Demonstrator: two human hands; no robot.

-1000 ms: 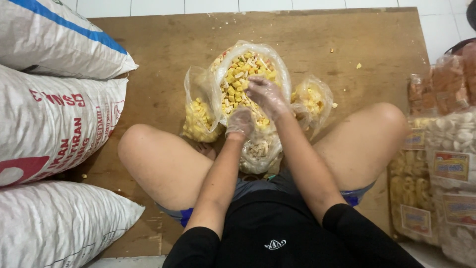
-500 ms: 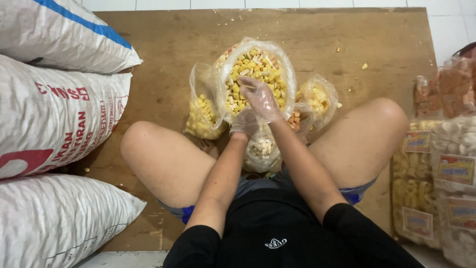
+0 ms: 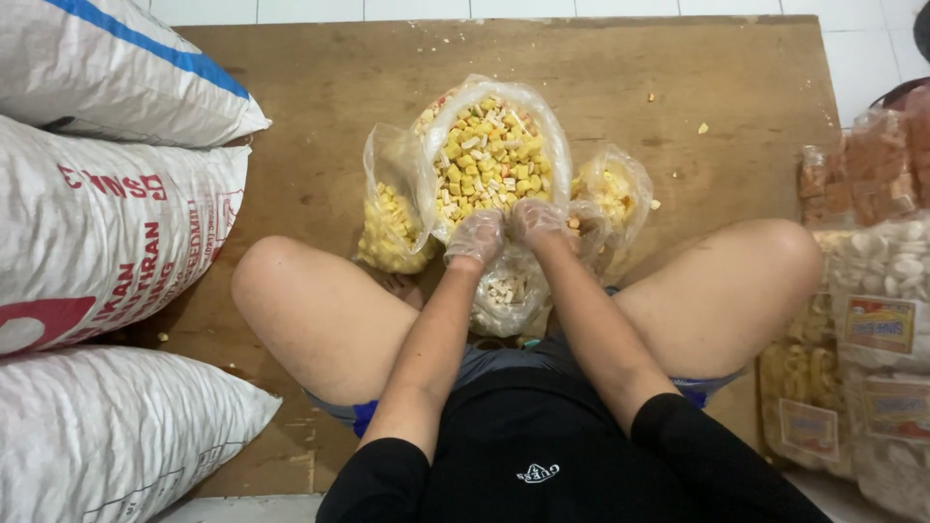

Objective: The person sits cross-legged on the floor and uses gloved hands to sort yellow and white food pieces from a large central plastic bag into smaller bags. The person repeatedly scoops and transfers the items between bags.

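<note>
Head view, looking down on a seated person, bare knees spread either side of a cluster of clear plastic bags on a wooden board (image 3: 320,107).

Left hand (image 3: 475,237), in a thin clear glove, is curled with fingers bent at the near rim of the large open bag (image 3: 492,160). Right hand (image 3: 536,223), gloved likewise, sits just beside it at the same rim, fingers folded down. Both touch the plastic edge; whether either actually pinches it I cannot tell (knuckles hide the fingertips).

The large open bag stands in the middle of the board, mouth wide, full of small yellow and pale snack pieces. A smaller bag of yellow pieces (image 3: 392,228) leans against its left side, touching it. Another small bag (image 3: 612,199) leans at its right. A fourth, the small bag of pale pieces (image 3: 509,295), lies directly below the hands, between the forearms and against the person's lap.

Loose crumbs (image 3: 702,128) lie scattered on the board's far right.

Three white woven sacks (image 3: 107,232) are stacked along the left edge. Sealed snack packets (image 3: 886,320) are piled at the right edge, beside the right knee.
</note>
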